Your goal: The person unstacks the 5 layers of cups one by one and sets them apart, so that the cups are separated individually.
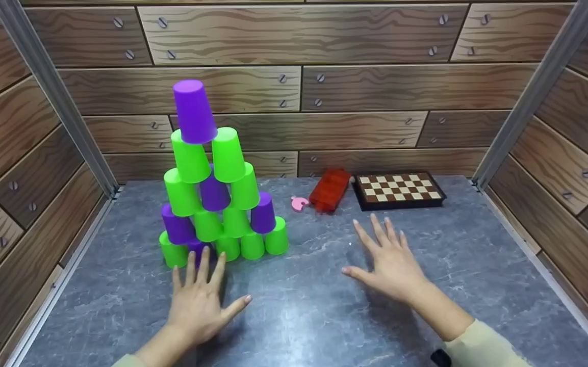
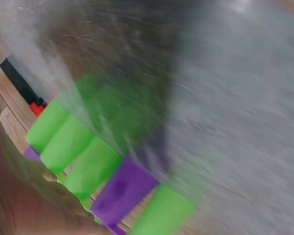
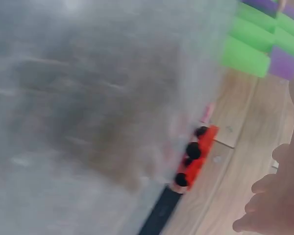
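Inverted cups, stacked as a pyramid, on a gray marbled tabletop [image 1: 304,300]. The cup pyramid [image 1: 215,191] stands left of center, its five rows counting, from base to summit, five, four, three, two and one. Most cups are green; five are purple, among them the top cup [image 1: 196,114], which rests across the pair beneath it. The left hand [image 1: 197,306] lies palm down on the near side of the base, fingers spread wide, grasping nothing; its fingertips overlap the lowest row in the head view, and whether they touch it cannot be told. The right hand [image 1: 395,265], well apart to the right, is likewise spread and has hold of nothing. Far of it sits a checkered board [image 1: 400,188] in a dark frame. Just left of the board lies a red object [image 1: 330,190], with a small pink piece [image 1: 299,204] beside it. Wood-patterned walls [image 1: 294,35] enclose the far, left and right sides.
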Action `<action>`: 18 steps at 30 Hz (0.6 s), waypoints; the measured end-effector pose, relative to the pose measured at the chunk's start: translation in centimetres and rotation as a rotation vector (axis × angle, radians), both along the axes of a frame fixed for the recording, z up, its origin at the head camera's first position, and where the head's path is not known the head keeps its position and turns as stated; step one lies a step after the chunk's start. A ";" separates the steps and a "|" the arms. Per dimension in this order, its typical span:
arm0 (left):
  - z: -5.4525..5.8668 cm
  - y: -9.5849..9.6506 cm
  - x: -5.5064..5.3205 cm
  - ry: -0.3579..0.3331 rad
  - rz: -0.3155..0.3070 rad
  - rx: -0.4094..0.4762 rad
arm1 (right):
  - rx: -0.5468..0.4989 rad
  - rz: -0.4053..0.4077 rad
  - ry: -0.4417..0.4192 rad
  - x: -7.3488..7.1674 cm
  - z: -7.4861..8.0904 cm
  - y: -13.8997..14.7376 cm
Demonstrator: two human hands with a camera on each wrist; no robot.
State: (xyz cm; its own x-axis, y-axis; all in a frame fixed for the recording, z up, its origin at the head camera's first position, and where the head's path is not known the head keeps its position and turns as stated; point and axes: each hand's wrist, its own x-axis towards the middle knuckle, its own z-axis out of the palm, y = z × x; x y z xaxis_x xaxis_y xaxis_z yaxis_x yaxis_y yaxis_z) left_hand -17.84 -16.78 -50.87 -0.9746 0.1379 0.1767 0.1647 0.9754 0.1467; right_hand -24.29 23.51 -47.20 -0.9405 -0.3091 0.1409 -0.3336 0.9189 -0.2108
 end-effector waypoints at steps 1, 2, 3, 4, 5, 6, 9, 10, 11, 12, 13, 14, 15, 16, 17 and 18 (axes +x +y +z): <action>0.0 -0.4 0.2 0.006 0.002 0.002 | -0.006 0.010 0.010 -0.2 0.6 -0.2; 0.1 -0.8 0.4 0.015 0.003 0.004 | -0.013 0.019 0.019 -0.3 1.2 -0.4; 0.1 -1.2 0.6 0.026 0.005 0.007 | -0.022 0.030 0.028 -0.5 1.9 -0.6; 0.2 -1.7 0.8 0.037 0.006 0.010 | -0.030 0.041 0.033 -0.6 2.5 -0.8; 0.2 -2.1 1.0 0.045 0.008 0.013 | -0.045 0.051 0.038 -0.7 3.2 -1.1; 0.2 -2.6 1.2 0.055 0.009 0.016 | -0.056 0.060 0.042 -0.9 3.9 -1.3; 0.4 -4.1 1.8 0.071 0.014 0.027 | -0.100 0.091 0.056 -1.4 6.0 -2.1; 0.5 -4.7 1.9 0.074 0.015 0.034 | -0.116 0.102 0.065 -1.6 6.7 -2.3; 0.6 -5.2 2.1 0.075 0.016 0.043 | -0.135 0.115 0.079 -1.8 7.4 -2.6; 0.7 -5.8 2.2 0.074 0.017 0.050 | -0.152 0.129 0.091 -2.0 8.1 -2.9; 0.9 -6.3 2.3 0.072 0.017 0.060 | -0.173 0.143 0.103 -2.2 8.7 -3.2; 1.1 -6.9 2.3 0.070 0.016 0.070 | -0.194 0.161 0.118 -2.4 9.4 -3.5; 1.3 -7.4 2.2 0.068 0.014 0.086 | -0.218 0.178 0.133 -2.7 10.1 -3.8; 1.5 -7.9 2.1 0.066 0.011 0.100 | -0.245 0.195 0.144 -2.9 10.7 -4.1; 1.8 -8.4 2.0 0.063 0.010 0.117 | -0.273 0.213 0.157 -3.2 11.4 -4.4; 2.0 -8.9 1.7 0.060 0.009 0.141 | -0.300 0.232 0.169 -3.4 12.0 -4.8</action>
State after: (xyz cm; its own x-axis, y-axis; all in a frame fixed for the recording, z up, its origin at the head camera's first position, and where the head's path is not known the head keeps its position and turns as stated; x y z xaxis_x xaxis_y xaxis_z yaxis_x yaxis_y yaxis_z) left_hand -16.12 -25.68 -48.88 -0.9626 0.0994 0.2519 0.1691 0.9473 0.2722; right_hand -27.72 18.76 -35.22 -0.8067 -0.4318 0.4034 -0.5773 0.7214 -0.3824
